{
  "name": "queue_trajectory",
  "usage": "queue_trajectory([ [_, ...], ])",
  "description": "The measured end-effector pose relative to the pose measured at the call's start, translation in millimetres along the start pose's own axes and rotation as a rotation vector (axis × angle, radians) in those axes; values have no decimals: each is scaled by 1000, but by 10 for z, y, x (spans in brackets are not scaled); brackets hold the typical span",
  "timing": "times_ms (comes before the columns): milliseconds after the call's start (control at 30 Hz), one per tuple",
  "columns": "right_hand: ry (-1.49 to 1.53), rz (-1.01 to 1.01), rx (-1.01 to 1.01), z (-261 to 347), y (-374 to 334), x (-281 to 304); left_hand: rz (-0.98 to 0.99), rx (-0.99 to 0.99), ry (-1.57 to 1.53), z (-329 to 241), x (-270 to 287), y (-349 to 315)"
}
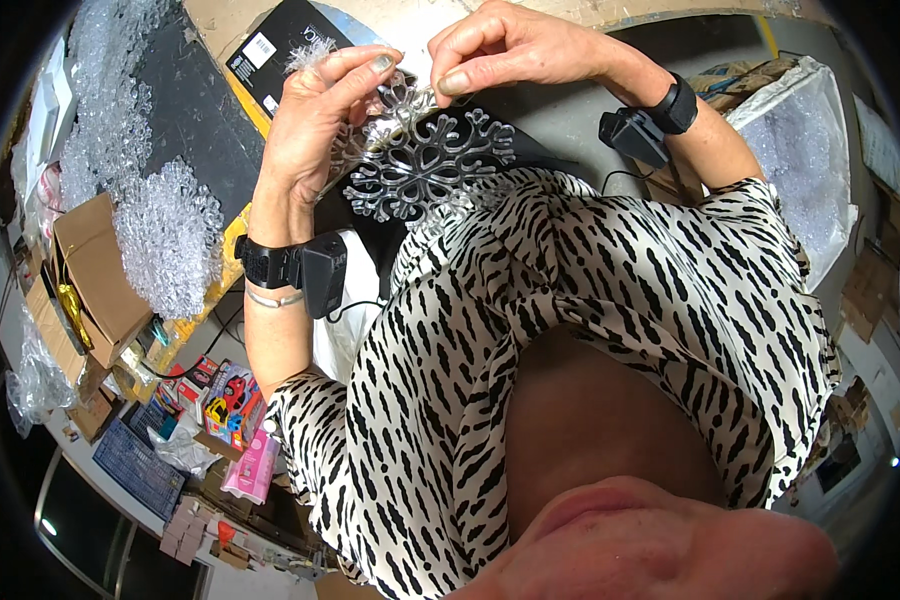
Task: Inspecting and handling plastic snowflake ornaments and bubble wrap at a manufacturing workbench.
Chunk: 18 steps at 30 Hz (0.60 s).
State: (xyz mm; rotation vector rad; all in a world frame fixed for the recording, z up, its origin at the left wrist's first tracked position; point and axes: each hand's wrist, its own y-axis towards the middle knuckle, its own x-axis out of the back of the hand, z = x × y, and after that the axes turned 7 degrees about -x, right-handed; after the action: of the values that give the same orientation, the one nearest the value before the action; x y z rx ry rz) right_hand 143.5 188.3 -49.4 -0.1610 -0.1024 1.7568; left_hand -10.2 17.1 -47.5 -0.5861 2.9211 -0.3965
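Clear plastic snowflakes [430,165] hang below my fingers, overlapping so that I cannot count them. My left hand [315,125] is closed around the upper part of them, thumb against fingers, with some clear branching tips showing above the knuckles. Close by on the right, my right hand [515,52] pinches thumb and forefinger together near the topmost snowflake arm. Whatever lies in that pinch is too small to make out; it may be a thin thread. Each wrist carries a black strap with a small box.
Heaps of clear plastic pieces [170,235] cover the dark tabletop at left. Behind my left hand lies a black box [285,50]. A white sack of clear pieces [800,160] stands at right. An opened cardboard box [100,265] and a pink package [252,467] sit at lower left.
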Motion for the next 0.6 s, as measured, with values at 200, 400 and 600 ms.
queue_trajectory([
  [200, -18, 88, 41, -43, 7, 22, -11, -37, -35, -1, 26, -24],
  [400, 482, 192, 154, -314, 50, 63, 57, -60, -56, 53, 45, -4],
  [600, 1109, 43, -137, -224, 94, -53, 19, -260, -38, 146, -94, -60],
])
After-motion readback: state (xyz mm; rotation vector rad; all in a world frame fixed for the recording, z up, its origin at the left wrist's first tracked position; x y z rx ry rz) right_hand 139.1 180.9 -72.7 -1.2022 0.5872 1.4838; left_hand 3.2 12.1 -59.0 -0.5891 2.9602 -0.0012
